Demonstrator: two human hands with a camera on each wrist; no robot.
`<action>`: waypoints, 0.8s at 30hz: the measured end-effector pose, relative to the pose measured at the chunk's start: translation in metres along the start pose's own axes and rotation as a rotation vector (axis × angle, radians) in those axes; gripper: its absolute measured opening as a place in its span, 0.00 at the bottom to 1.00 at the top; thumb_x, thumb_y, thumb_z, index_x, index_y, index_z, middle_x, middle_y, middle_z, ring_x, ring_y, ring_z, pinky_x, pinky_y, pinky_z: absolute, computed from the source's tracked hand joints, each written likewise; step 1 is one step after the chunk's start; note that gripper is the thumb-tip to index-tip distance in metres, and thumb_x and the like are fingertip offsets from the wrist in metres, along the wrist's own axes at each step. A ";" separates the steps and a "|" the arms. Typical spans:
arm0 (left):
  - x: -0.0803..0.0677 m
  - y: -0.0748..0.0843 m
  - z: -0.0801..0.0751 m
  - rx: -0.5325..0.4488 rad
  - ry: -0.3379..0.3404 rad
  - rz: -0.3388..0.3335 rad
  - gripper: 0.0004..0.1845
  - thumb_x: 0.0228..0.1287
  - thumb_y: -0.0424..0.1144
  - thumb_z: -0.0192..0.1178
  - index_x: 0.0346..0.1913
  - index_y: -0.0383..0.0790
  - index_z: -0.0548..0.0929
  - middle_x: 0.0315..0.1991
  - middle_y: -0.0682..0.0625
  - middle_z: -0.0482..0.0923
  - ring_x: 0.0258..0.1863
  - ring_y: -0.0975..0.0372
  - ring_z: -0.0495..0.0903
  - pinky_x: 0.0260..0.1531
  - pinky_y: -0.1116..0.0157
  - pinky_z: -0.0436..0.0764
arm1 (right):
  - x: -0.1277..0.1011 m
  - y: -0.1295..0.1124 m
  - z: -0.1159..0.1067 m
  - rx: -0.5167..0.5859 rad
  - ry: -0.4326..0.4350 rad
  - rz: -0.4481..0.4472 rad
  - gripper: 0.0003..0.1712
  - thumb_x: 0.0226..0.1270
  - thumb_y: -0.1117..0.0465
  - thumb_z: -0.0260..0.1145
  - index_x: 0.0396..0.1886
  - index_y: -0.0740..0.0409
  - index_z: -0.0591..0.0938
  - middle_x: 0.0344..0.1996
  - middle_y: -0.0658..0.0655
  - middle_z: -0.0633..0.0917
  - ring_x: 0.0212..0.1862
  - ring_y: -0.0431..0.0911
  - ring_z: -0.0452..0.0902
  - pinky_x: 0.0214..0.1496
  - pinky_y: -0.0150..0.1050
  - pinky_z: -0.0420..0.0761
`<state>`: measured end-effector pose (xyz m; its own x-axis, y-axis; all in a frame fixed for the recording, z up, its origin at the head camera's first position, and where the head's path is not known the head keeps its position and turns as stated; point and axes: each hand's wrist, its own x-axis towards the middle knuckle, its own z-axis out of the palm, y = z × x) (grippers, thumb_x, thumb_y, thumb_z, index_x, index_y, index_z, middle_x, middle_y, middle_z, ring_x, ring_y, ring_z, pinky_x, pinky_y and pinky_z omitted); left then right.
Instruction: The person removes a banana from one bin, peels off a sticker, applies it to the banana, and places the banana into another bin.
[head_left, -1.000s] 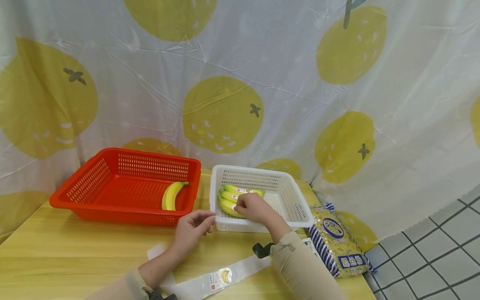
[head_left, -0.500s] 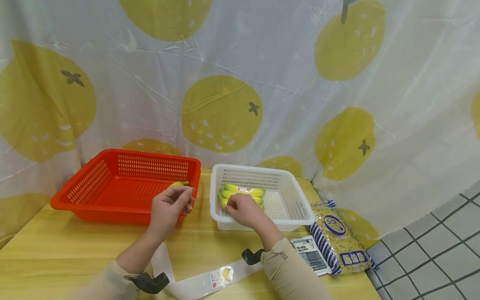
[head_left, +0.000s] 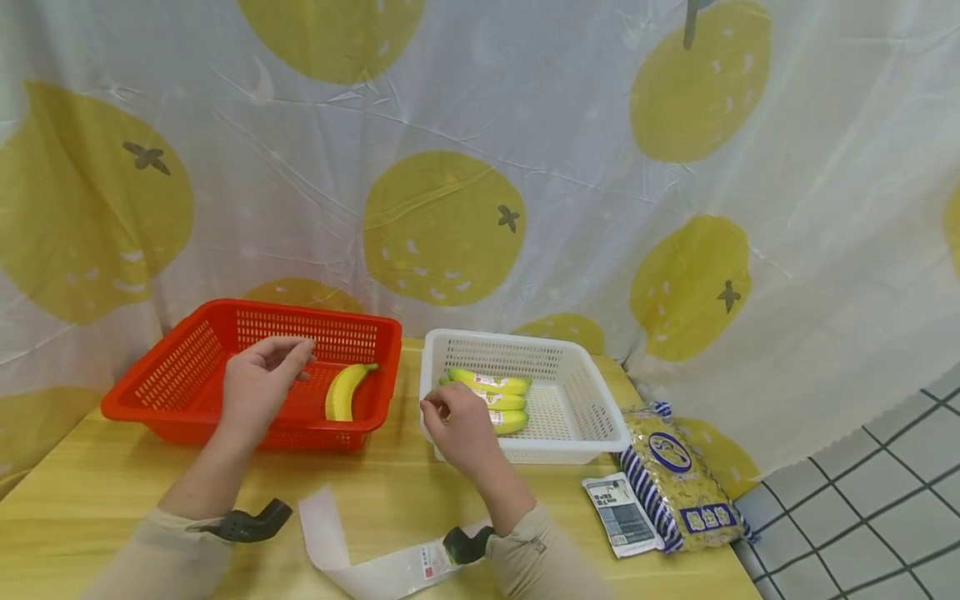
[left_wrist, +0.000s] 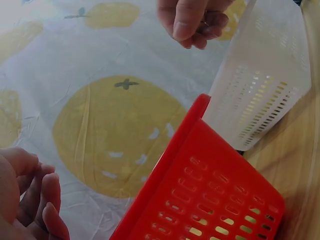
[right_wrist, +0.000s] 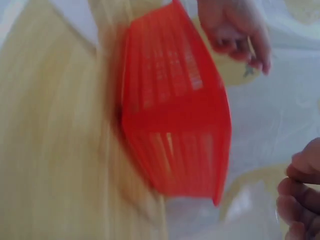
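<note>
My left hand (head_left: 258, 383) is raised over the red basket (head_left: 251, 307), fingers loosely bent, nothing between them. One yellow banana (head_left: 347, 393) lies at the basket's right end. My right hand (head_left: 465, 429) hovers over the near left corner of the white basket (head_left: 577, 354), partly hiding several bananas (head_left: 510, 385) with small labels on them. Its fingers are loosely curled, with nothing visible in them. Both hands also show in the left wrist view: the right hand (left_wrist: 192, 22) at the top, the left hand (left_wrist: 32, 195) at lower left. Blur softens the right wrist view.
A pale backing strip (head_left: 330, 542) with a printed banana sticker (head_left: 435, 560) lies on the wooden table (head_left: 112, 492). At the right are a white flat packet (head_left: 624, 512) and a yellow bag (head_left: 686, 475). A patterned curtain (head_left: 570, 192) hangs behind.
My left hand has moved left from the white basket's corner to above the red basket. My right hand has drawn left off the bananas to the basket's near corner, uncovering more labels.
</note>
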<state>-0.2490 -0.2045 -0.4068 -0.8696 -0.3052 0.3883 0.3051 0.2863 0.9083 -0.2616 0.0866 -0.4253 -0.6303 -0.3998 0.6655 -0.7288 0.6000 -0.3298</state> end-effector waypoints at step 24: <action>0.090 0.034 0.023 0.570 -0.711 -0.013 0.26 0.71 0.44 0.66 0.64 0.32 0.78 0.50 0.35 0.85 0.39 0.53 0.87 0.41 0.55 0.87 | -0.004 -0.042 0.048 -0.414 0.042 -0.041 0.10 0.66 0.44 0.74 0.41 0.40 0.93 0.34 0.41 0.91 0.37 0.40 0.77 0.39 0.32 0.70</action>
<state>-0.3254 -0.2015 -0.3446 -0.9637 0.2661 0.0196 0.2198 0.7500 0.6238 -0.2414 0.0296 -0.4463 -0.5855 -0.4058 0.7018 -0.5786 0.8156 -0.0110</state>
